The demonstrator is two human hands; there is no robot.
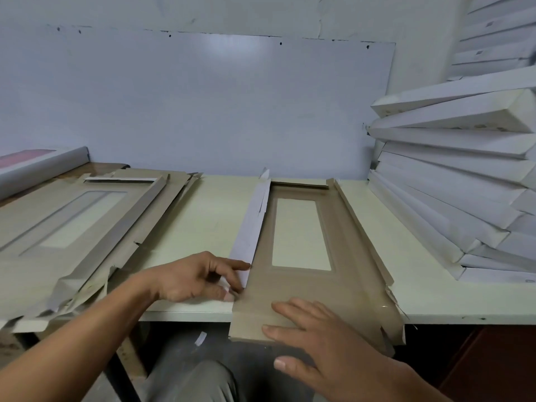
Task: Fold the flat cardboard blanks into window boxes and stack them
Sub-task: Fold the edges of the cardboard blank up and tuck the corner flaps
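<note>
The cardboard blank point(307, 288) is lying on the cream counter point(203, 216) straight ahead of the person, its long axis running from 6 o'clock to 12 o'clock, its near end overhanging the counter edge and its window cut-out point(298, 233) sitting toward 12 o'clock. The left side flap point(251, 224) is standing up along the blank's 9 o'clock edge, white face showing.

The left hand point(197, 275) is lying at 9 o'clock of the blank, and its grip is pinching the near end of that flap between thumb and fingertips. The right hand point(327, 340) is resting flat on the blank's near end at 6 o'clock, fingers straight and apart, holding nothing, pressing the card down.

The right side flap point(362, 230) is lying at 3 o'clock, only partly raised; the right hand is nearer to it.

A pile of flat blanks point(75, 227) is lying at 10 o'clock, and the stack of finished white boxes point(452, 181) is leaning at 2 o'clock.
</note>
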